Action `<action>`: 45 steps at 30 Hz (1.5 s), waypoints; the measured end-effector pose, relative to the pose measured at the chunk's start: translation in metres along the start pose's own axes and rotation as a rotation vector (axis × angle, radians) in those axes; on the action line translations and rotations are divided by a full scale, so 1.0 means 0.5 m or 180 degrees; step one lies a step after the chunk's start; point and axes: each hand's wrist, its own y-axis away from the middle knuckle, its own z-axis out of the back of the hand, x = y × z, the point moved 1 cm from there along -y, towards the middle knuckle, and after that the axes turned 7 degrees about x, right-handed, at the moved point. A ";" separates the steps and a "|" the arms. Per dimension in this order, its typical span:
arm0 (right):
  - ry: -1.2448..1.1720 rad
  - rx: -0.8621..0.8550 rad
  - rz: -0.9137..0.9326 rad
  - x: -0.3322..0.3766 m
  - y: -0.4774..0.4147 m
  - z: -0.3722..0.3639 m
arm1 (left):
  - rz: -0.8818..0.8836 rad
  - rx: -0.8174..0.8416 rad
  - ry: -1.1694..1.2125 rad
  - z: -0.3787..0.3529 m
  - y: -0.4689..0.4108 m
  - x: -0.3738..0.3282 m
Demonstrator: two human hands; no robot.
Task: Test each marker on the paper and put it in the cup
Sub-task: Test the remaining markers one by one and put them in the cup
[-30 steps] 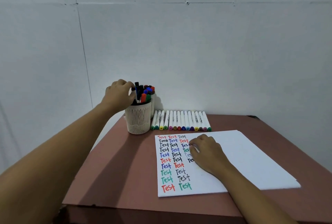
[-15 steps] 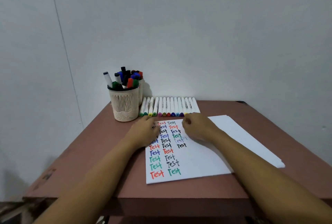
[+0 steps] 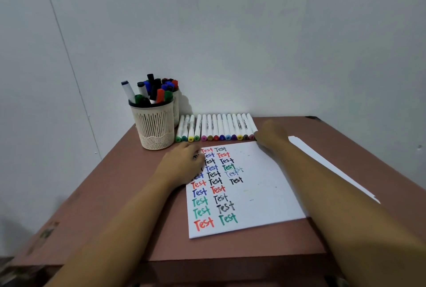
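Head view: at the left, against the pale wall (image 3: 230, 33), a cream slotted cup (image 3: 154, 123) stands on the reddish-brown worktop (image 3: 129, 183), crowded with capped markers whose black, blue, red and green tops stick up; one white-barrelled marker (image 3: 128, 91) leans out over its left rim. A second cup (image 3: 176, 108) stands just behind it, mostly hidden, with more caps showing. Right of the cups a row of white markers (image 3: 216, 127) lies side by side along the back edge, coloured ends facing the person. In front of the cup, the left hand (image 3: 182, 164) rests on the upper left corner of the paper (image 3: 258, 194), fingers lying loosely on the sheet and holding nothing, covering part of the first column of writing. The paper lies flat near the front edge and carries columns of the word "Test" in red, black, blue and green, with one faint pale one in the third column. The right forearm crosses the sheet, and a strip of white shows beyond it. The right hand (image 3: 269, 134) is at the right end of the marker row, touching or just over the last marker; it is blurred, so whether its fingers grip a marker cannot be told.
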 end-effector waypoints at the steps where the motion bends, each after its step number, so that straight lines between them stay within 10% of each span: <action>1: -0.0022 -0.0011 -0.0004 -0.001 -0.005 -0.002 | 0.0005 0.0001 0.0002 0.000 0.000 0.000; 8: -0.1422 -0.0830 -0.0301 -0.002 0.022 0.026 | 0.0027 -0.0045 0.0121 -0.002 0.002 0.002; 14: -0.2055 -0.1154 0.0543 0.006 0.123 0.061 | -0.0320 -0.0873 0.0715 0.014 0.018 -0.009; 21: -0.3341 -0.0468 0.0385 0.022 0.229 0.045 | -0.1202 -0.1074 0.0134 0.025 0.051 -0.040; 30: -0.4728 0.0383 0.0030 0.040 0.248 0.013 | -0.1026 -0.0684 0.0098 0.020 0.063 -0.064; 34: -0.3978 0.1154 0.0672 0.049 0.253 -0.014 | -0.0943 -0.0633 0.0170 0.019 0.064 -0.071; 45: -0.3959 0.0958 0.0950 0.052 0.251 -0.020 | -0.1125 -0.0748 -0.0093 0.018 0.061 -0.071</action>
